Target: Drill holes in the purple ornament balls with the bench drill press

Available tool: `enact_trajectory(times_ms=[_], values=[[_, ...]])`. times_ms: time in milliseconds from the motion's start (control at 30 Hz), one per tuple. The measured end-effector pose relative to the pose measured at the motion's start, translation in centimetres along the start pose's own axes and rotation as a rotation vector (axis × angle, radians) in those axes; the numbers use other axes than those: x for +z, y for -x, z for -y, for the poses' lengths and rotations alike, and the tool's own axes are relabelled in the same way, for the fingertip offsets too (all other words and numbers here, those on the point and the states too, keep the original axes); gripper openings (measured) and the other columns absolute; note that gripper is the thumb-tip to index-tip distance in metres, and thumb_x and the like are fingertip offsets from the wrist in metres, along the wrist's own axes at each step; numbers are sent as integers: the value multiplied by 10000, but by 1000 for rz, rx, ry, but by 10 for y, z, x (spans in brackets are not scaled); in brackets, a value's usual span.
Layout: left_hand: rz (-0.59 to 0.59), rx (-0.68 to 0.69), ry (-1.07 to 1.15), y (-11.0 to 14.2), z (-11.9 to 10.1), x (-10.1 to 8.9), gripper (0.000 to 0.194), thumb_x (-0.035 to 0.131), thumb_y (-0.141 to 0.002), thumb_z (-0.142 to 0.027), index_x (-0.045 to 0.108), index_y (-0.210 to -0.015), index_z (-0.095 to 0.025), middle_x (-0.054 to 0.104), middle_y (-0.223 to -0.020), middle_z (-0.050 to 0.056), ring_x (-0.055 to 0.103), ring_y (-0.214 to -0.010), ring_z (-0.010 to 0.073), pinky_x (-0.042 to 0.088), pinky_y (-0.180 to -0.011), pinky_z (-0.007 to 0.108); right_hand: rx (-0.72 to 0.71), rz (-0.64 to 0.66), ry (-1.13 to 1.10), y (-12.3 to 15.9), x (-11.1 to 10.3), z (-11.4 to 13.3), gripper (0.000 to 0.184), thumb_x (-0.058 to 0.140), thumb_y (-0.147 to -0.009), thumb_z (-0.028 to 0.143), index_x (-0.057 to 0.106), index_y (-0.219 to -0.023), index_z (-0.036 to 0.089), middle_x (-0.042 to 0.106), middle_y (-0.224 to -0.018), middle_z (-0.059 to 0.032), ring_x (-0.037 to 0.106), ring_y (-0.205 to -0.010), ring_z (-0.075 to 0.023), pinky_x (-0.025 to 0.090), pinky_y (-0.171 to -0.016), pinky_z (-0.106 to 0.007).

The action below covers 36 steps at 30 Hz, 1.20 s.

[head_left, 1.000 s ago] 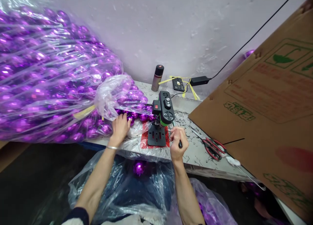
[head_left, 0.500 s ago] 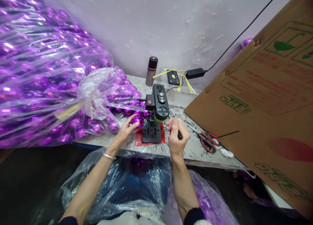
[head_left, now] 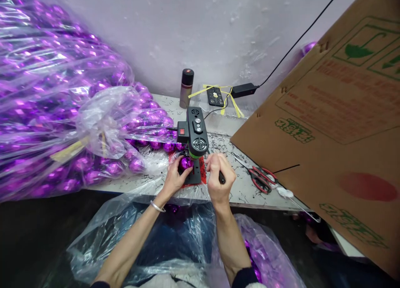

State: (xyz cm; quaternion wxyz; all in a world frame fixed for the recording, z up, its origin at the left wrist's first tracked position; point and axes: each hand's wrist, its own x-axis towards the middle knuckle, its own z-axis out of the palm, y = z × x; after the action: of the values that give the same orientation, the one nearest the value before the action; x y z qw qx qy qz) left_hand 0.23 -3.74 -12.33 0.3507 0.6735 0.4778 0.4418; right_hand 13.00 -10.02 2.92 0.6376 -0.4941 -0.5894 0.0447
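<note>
Purple ball sits under the little drill, pinched in the left hand on the drill's plate. At 3 o'clock the right hand is closed on the lever — the hole looks not yet made. Big bag of balls at 9 o'clock waits.

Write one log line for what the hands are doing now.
left hand: holds shiny purple ball under small black drill press | right hand: grips black lever
</note>
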Motion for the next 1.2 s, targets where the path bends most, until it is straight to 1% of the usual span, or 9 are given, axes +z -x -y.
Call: enact_trajectory(times_ms=[100, 233, 400, 567, 667, 833, 900, 1067, 1200], values=[[35, 70, -69, 0, -2, -2, 587, 750, -865, -475, 578, -1352, -197, 703, -1300, 151, 664, -1219, 344, 513, -1069, 534, -9, 7, -12, 2, -1, -2, 367, 424, -1033, 181, 463, -670, 222, 540, -695, 8, 562, -699, -125, 457, -662, -293], [105, 122, -62, 6, -3, -4, 589, 747, -874, -468, 555, -1364, -201, 706, -1298, 135, 677, -1208, 312, 535, -1047, 478, -3, 12, -9, 6, -1, -3, 352, 425, -1028, 170, 475, -684, 221, 547, -715, 5, 565, -713, -129, 459, -673, -298], [77, 105, -108, 8, 2, 2, 597, 722, -900, -478, 523, -1398, -216, 683, -1337, 139, 659, -1246, 315, 527, -1061, 491, -8, 15, -17, 7, -2, -3, 344, 431, -1025, 160, 483, -690, 217, 564, -731, 5, 575, -729, -129, 459, -697, -299], [14, 197, -162, 4, 10, 9, 612, 737, -892, -487, 545, -1386, -181, 673, -1350, 171, 631, -1289, 333, 513, -1090, 510, -30, 27, 7, 10, -4, -6, 327, 440, -1018, 150, 508, -705, 216, 591, -754, -3, 587, -743, -136, 460, -698, -300], [-4, 231, -170, 5, 13, 10, 612, 719, -911, -484, 536, -1400, -164, 677, -1346, 180, 648, -1271, 325, 529, -1074, 498, -61, 17, 28, 20, -3, -16, 316, 433, -1009, 134, 526, -718, 215, 607, -764, -9, 598, -739, -141, 458, -673, -299], [15, 204, -164, 8, 12, 9, 595, 700, -930, -481, 526, -1416, -184, 682, -1352, 163, 663, -1258, 303, 542, -1056, 474, -177, -52, 42, 44, 6, -44, 306, 411, -1012, 169, 541, -740, 221, 611, -751, -8, 613, -706, -148, 477, -641, -303], [18, 200, -161, 8, 11, 9, 589, 702, -930, -474, 528, -1415, -187, 682, -1353, 163, 662, -1260, 304, 541, -1057, 476, -190, -74, 45, 51, 10, -53, 311, 402, -1023, 202, 543, -746, 222, 619, -767, -11, 616, -704, -146, 485, -639, -304], [9, 214, -149, 8, 13, 10, 592, 711, -924, -456, 526, -1416, -185, 684, -1347, 166, 664, -1255, 306, 541, -1050, 474, -192, -115, 46, 56, 15, -61, 347, 373, -1043, 252, 540, -739, 225, 608, -756, -13, 604, -688, -147, 481, -623, -310], [1, 210, -152, 8, 15, 12, 588, 713, -920, -451, 527, -1414, -190, 687, -1343, 161, 668, -1248, 305, 540, -1048, 473, -198, -121, 35, 59, 17, -65, 351, 375, -1044, 263, 538, -736, 226, 599, -753, -11, 599, -693, -148, 488, -640, -316]])
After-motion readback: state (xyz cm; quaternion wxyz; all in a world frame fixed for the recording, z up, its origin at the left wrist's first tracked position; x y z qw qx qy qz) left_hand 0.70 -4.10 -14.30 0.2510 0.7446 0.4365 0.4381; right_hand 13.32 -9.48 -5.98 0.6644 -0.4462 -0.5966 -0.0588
